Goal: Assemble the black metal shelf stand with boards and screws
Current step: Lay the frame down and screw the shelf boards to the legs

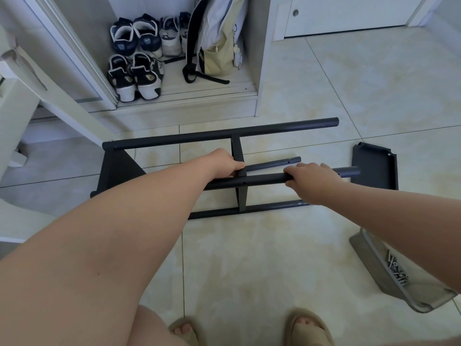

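A pale tiled floor carries the black metal shelf frame, lying on its side. The left hand grips its flat cross board. The right hand curls its fingers round a black round tube. Silver screws lie in a grey tray nearby.

This is a home, most likely a hallway or entry area. The floor is laid with large glossy cream tiles with thin grout lines. A white built-in cupboard stands open at floor level, with several pairs of worn sneakers lined up in it beside a pale fabric bag with black straps. A white cabinet door with a small round knob is to the right. The person wears beige house slippers.
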Demonstrator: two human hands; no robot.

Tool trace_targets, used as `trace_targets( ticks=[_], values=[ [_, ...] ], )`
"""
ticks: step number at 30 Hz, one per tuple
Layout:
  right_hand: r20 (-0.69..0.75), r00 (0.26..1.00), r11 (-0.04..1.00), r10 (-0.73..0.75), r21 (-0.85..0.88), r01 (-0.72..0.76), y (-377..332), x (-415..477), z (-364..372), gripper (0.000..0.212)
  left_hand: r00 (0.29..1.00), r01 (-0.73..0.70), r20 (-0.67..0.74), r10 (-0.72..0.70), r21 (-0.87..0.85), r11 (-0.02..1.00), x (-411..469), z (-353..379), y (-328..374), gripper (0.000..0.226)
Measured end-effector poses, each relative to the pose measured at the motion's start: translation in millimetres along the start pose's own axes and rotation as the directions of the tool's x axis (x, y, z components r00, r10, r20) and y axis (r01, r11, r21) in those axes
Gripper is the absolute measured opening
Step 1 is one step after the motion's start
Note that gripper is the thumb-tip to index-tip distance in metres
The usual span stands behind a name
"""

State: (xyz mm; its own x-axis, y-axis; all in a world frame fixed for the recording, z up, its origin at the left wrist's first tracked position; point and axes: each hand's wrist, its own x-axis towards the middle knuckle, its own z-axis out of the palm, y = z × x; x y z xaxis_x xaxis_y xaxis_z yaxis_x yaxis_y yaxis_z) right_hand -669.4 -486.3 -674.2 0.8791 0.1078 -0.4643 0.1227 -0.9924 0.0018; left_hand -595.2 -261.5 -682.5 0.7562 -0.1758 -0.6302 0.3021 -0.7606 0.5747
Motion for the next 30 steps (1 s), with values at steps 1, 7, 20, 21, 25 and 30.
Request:
trace_targets(
  ticks=[1,7,20,21,25,30],
  values=[
    [0.016,1.0,1.0,-0.002,0.0,0.002,0.5,-1.5,-0.2,0.028,1.0,0.011,-0.005,-0.011,0.041,0.999,-3.0,-1.5,2.6,0.045],
    [0.024,0.999,1.0,-0.024,-0.004,0.024,15.5,-33.5,-11.8,0.067,0.99,-0.064,-0.092,0.109,0.395,0.917,-35.3,-7.9,23.1,0.068],
    [-0.162,0.969,0.981,0.184,0.092,-0.171,123.9,-164.5,-15.2,0.069,0.919,-0.311,-0.049,0.391,0.519,0.796,-119.6,76.4,91.4,0.064],
    [-0.153,0.965,0.974,0.213,0.107,-0.198,135.4,-174.7,-10.3,0.069,0.915,-0.331,-0.037,0.402,0.5,0.8,-122.0,88.3,100.6,0.062],
    [-0.046,0.946,0.938,0.32,0.152,-0.31,177.8,-205.4,14.4,0.071,0.901,-0.407,0.084,0.426,0.507,0.76,-120.4,143.3,130.7,0.053],
    [0.09,0.927,0.917,0.363,0.145,-0.373,213.6,-217.9,64.8,0.064,0.913,-0.403,0.269,0.307,0.474,0.783,-94.5,201.1,151.9,0.055]
  ],
)
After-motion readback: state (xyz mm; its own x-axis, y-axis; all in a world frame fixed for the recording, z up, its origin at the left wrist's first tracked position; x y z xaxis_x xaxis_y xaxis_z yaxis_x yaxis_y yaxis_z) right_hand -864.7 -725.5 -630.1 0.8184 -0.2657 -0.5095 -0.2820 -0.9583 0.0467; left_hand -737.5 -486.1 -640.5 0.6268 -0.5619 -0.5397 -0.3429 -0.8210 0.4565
